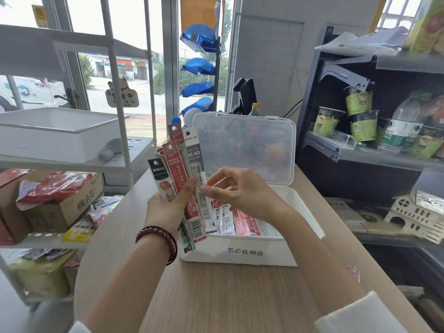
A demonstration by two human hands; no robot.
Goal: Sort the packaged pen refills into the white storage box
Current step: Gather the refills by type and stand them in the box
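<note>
Head view: left hand (168,205) grips fanned refills (179,174) so labels show; right hand (236,191) curls at their edge, pinch unclear, above the open box (276,258).

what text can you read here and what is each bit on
"笔芯收纳盒": label on the front of the white storage box
"DM-20": grey refill pack held in the left hand
"M&G": black refill pack in the same hand
"中业": cat-shaped window sign; the numbers under it are blurred
Too blurred to read: red refill packs, cardboard box, noodle cups
</note>
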